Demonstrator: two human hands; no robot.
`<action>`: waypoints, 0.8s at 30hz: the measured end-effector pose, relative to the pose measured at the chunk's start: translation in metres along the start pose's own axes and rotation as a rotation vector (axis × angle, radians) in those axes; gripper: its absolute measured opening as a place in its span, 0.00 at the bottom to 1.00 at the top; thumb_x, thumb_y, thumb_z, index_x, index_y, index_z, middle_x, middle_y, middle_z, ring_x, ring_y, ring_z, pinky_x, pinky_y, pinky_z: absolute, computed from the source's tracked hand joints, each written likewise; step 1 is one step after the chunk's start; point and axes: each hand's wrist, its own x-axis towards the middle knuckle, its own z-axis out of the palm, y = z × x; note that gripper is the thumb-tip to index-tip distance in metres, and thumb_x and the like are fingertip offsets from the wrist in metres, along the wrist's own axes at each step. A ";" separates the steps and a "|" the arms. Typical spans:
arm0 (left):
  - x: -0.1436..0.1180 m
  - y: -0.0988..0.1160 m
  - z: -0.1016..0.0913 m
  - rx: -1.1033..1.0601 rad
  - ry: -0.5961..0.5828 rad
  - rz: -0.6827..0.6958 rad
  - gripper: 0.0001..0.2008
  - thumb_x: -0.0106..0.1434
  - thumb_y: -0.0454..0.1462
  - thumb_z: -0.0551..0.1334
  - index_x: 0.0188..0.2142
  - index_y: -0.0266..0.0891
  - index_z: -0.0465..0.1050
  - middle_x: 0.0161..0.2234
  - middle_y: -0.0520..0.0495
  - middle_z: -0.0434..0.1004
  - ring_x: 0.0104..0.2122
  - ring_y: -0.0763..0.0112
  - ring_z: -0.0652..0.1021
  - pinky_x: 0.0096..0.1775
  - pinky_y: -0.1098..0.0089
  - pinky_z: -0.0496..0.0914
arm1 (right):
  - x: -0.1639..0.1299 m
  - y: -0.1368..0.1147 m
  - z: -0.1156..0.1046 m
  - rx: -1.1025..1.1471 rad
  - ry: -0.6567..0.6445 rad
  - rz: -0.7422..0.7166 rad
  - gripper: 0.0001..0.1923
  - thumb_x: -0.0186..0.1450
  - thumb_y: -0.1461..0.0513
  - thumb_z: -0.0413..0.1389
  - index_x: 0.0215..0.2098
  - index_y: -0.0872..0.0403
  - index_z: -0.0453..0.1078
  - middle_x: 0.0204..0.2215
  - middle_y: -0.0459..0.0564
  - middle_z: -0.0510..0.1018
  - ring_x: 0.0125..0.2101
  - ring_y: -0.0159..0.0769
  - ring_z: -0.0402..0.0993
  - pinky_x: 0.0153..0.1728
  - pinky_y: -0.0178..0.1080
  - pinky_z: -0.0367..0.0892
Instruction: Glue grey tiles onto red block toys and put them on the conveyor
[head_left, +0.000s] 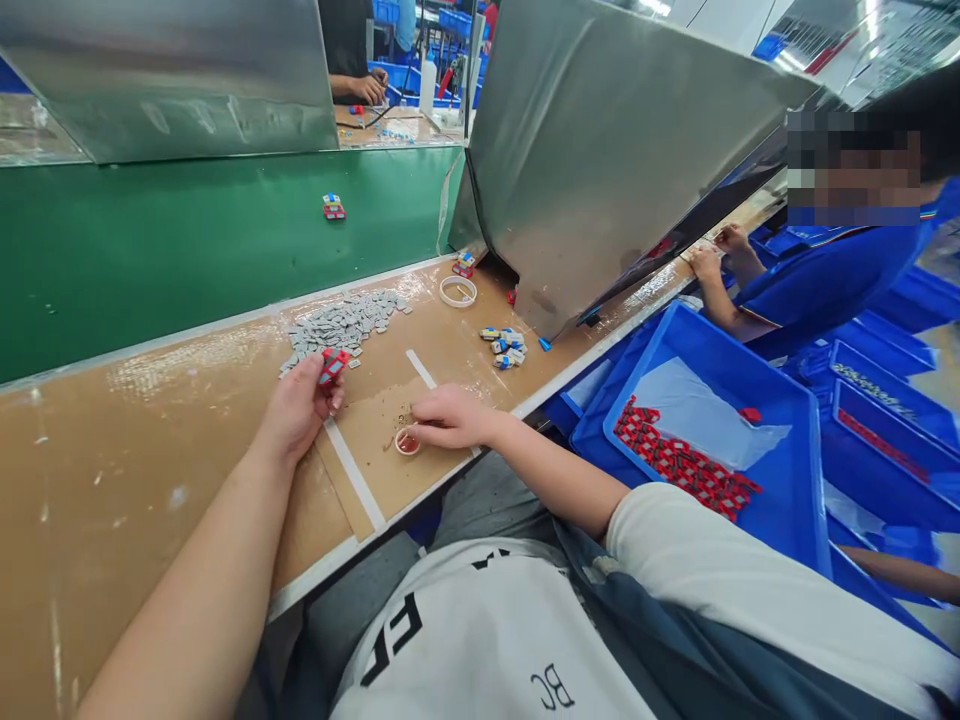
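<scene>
My left hand [298,407] holds a small red part [332,366] just in front of a heap of several grey flat pieces [341,325] on the brown worktop [135,450]. My right hand [450,417] rests on the worktop with its fingertips at a small round cap with red inside [407,441]; whether it pinches anything I cannot tell. A cluster of several finished blue-and-white pieces [505,346] lies farther right.
A green conveyor belt [187,240] runs behind the worktop, carrying one red-blue part [334,207]. A white ring [457,291] lies near a slanted metal panel [600,150]. A blue bin [787,470] with red parts [682,465] sits right. A co-worker in blue [825,270] works beyond.
</scene>
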 end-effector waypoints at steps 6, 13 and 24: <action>0.000 0.002 0.000 0.018 0.020 -0.034 0.26 0.64 0.59 0.70 0.39 0.38 0.74 0.34 0.46 0.82 0.23 0.73 0.78 0.22 0.73 0.69 | 0.006 -0.003 -0.004 0.005 0.006 -0.068 0.23 0.79 0.54 0.50 0.27 0.49 0.51 0.24 0.44 0.61 0.28 0.34 0.59 0.33 0.41 0.49; -0.007 0.004 0.001 0.134 0.009 0.009 0.27 0.63 0.62 0.70 0.35 0.42 0.70 0.18 0.55 0.69 0.14 0.76 0.63 0.16 0.74 0.54 | -0.003 0.005 -0.001 0.187 0.041 -0.018 0.23 0.78 0.52 0.49 0.27 0.48 0.49 0.23 0.41 0.55 0.25 0.32 0.55 0.32 0.39 0.51; -0.010 -0.001 -0.002 0.687 0.058 0.120 0.32 0.74 0.60 0.55 0.23 0.43 0.73 0.18 0.48 0.70 0.21 0.65 0.68 0.26 0.66 0.62 | 0.042 0.006 0.003 0.179 0.607 -0.055 0.26 0.79 0.46 0.46 0.26 0.48 0.52 0.22 0.44 0.60 0.25 0.34 0.57 0.32 0.41 0.57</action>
